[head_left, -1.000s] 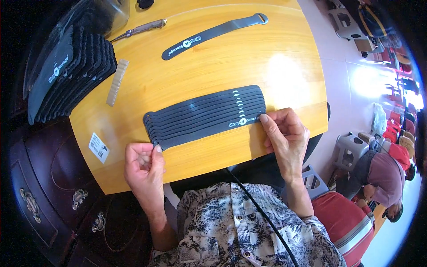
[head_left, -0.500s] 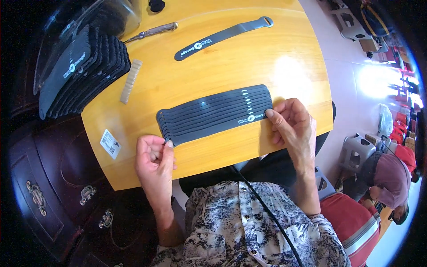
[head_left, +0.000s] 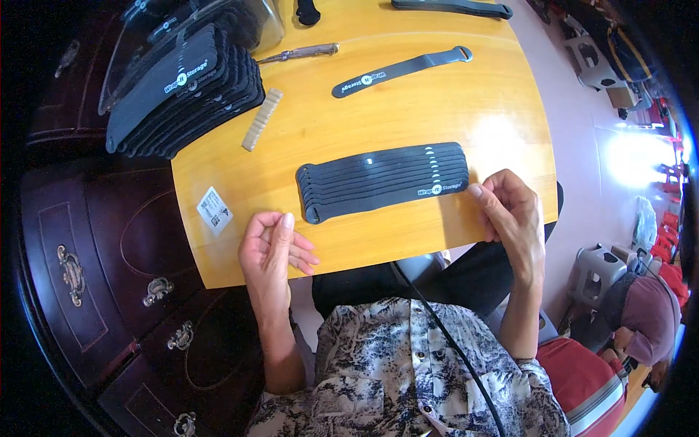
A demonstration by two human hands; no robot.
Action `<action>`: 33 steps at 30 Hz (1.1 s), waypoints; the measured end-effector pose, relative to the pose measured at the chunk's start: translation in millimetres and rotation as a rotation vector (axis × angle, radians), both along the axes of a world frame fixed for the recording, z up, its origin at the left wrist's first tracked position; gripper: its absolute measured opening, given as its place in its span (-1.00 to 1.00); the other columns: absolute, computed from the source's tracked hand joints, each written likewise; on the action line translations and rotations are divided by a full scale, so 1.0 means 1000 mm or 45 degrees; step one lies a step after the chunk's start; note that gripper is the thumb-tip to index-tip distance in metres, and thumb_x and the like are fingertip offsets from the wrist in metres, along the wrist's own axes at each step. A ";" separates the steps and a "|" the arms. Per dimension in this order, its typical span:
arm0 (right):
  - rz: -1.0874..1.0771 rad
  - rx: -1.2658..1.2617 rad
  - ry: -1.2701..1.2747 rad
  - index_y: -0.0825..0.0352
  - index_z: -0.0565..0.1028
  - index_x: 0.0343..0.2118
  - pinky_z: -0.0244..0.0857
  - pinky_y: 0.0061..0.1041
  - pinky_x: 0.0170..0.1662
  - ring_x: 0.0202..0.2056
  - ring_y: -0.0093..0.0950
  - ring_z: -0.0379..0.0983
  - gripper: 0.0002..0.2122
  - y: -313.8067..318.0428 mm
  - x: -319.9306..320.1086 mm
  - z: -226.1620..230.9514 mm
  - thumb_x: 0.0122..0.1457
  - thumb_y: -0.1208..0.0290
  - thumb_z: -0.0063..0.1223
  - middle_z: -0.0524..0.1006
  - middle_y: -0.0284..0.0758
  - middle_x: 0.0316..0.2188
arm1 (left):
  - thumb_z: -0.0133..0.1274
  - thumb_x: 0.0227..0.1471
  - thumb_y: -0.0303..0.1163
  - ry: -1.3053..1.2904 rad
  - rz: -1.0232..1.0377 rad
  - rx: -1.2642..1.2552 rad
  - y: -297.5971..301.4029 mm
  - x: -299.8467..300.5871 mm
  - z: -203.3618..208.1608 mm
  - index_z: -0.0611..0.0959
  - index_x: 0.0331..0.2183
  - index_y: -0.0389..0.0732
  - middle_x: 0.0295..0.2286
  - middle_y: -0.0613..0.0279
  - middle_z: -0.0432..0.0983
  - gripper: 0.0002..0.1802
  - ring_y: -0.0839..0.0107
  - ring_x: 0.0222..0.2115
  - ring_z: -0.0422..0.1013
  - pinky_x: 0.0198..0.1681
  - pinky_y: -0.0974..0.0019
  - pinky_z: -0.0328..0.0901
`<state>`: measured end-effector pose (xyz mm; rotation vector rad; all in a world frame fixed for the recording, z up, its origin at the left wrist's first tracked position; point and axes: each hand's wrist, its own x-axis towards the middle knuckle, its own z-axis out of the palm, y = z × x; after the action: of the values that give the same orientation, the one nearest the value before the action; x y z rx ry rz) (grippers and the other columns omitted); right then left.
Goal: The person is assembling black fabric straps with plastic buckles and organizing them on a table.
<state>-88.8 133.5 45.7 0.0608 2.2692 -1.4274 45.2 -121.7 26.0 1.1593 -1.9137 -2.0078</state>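
We have the row of overlapping black straps (head_left: 382,182) lying fanned on the near half of the desk (head_left: 408,237), looped ends to the left and rounded ends to the right. To keep it neat, we would judge the spacing by the pale marks near the right ends and by the stepped loops on the left. We should nudge only the nearest, topmost strap, pressing lightly at both ends together, since dragging one end would probably skew those beneath.

Our left hand (head_left: 269,251) sits just off the row's near left corner, thumb raised, fingers loosely bent and parted from it, holding nothing. Our right hand (head_left: 515,215) comes in at the right end, wrist below, fingers curled and thumb reaching left; the thumb tip is beside the nearest strap's end, and we cannot tell whether it touches or pinches anything. Both forearms come up from the near side, well apart.
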 end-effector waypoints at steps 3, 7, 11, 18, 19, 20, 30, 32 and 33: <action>0.149 -0.027 0.010 0.38 0.54 -0.52 0.17 -0.73 -0.70 -0.74 -0.72 0.31 -0.76 -0.013 0.008 0.009 0.13 0.28 0.12 0.43 -0.43 -0.75 | -0.13 0.20 -0.25 0.105 -0.223 0.224 0.011 -0.003 0.005 0.48 -0.30 -0.31 -0.55 0.08 0.52 -0.71 0.38 -0.63 0.50 -0.70 0.48 0.34; 0.447 0.031 0.071 0.40 0.55 -0.54 0.27 -0.66 -0.65 -0.70 -0.65 0.41 -0.69 -0.032 -0.006 -0.004 0.15 0.22 0.09 0.48 -0.37 -0.73 | -0.22 0.24 -0.25 0.129 -0.297 0.419 0.013 -0.023 -0.001 0.48 -0.23 -0.39 -0.35 -0.12 0.54 -0.64 0.21 -0.34 0.54 -0.30 0.29 0.46; 0.288 -0.207 -0.449 0.41 0.56 -0.53 0.35 -0.71 -0.61 -0.69 -0.62 0.46 -0.65 -0.031 -0.024 -0.013 0.16 0.17 0.06 0.56 -0.30 -0.65 | -0.24 0.25 -0.25 0.134 -0.319 0.639 0.002 -0.023 -0.005 0.45 -0.19 -0.42 -0.23 -0.26 0.49 -0.62 0.09 -0.22 0.50 -0.14 0.19 0.42; 0.624 0.014 -0.297 0.43 0.54 -0.51 0.38 -0.60 -0.53 -0.66 -0.55 0.47 -0.68 -0.035 -0.040 0.013 0.17 0.21 0.05 0.51 -0.31 -0.72 | -0.25 0.24 -0.28 0.142 -0.302 0.843 -0.008 -0.021 -0.005 0.43 -0.15 -0.43 -0.18 -0.28 0.45 -0.63 0.04 -0.16 0.46 -0.09 0.14 0.39; 0.639 0.019 -0.291 0.43 0.54 -0.51 0.38 -0.60 -0.53 -0.66 -0.55 0.47 -0.68 -0.047 -0.043 0.023 0.17 0.21 0.05 0.51 -0.31 -0.72 | -0.25 0.24 -0.28 0.151 -0.284 0.888 -0.010 -0.018 -0.005 0.42 -0.14 -0.43 -0.18 -0.27 0.45 -0.62 0.05 -0.15 0.46 -0.09 0.14 0.39; 0.683 0.149 -0.003 0.40 0.54 -0.43 0.40 -0.58 -0.44 -0.58 -0.53 0.49 -0.74 -0.058 -0.048 0.031 0.17 0.25 0.04 0.54 -0.31 -0.60 | -0.25 0.24 -0.28 0.159 -0.271 0.887 -0.010 -0.015 -0.005 0.42 -0.14 -0.43 -0.18 -0.27 0.45 -0.62 0.05 -0.15 0.46 -0.09 0.14 0.39; 0.795 0.663 1.247 0.28 0.47 -0.17 0.29 -0.34 -0.10 -0.13 -0.26 0.31 -0.76 -0.090 -0.108 -0.022 0.07 0.53 -0.02 0.44 -0.25 -0.19 | -0.11 0.19 -0.40 0.285 -0.245 0.371 0.022 -0.001 0.002 0.47 -0.14 -0.36 -0.36 0.06 0.53 -0.74 0.43 -0.41 0.49 -0.35 0.41 0.41; 0.785 0.673 1.235 0.28 0.47 -0.26 0.31 -0.33 -0.15 -0.19 -0.27 0.33 -0.83 -0.086 -0.107 -0.019 0.04 0.51 0.00 0.42 -0.28 -0.30 | -0.09 0.18 -0.40 0.180 -0.216 0.143 0.014 0.005 0.009 0.50 -0.17 -0.35 -0.38 0.12 0.52 -0.76 0.50 -0.46 0.45 -0.41 0.47 0.36; 0.747 0.639 1.254 0.28 0.48 -0.33 0.33 -0.32 -0.20 -0.21 -0.29 0.35 -0.87 -0.081 -0.108 -0.018 0.03 0.47 0.01 0.40 -0.32 -0.36 | -0.07 0.17 -0.40 0.086 -0.197 -0.085 0.011 0.007 0.010 0.53 -0.20 -0.35 -0.41 0.17 0.51 -0.77 0.56 -0.51 0.42 -0.46 0.53 0.32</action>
<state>-197.1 52.9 27.7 -1.2843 2.9389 -0.5680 52.0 -110.6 35.7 0.9424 -2.0773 -2.0115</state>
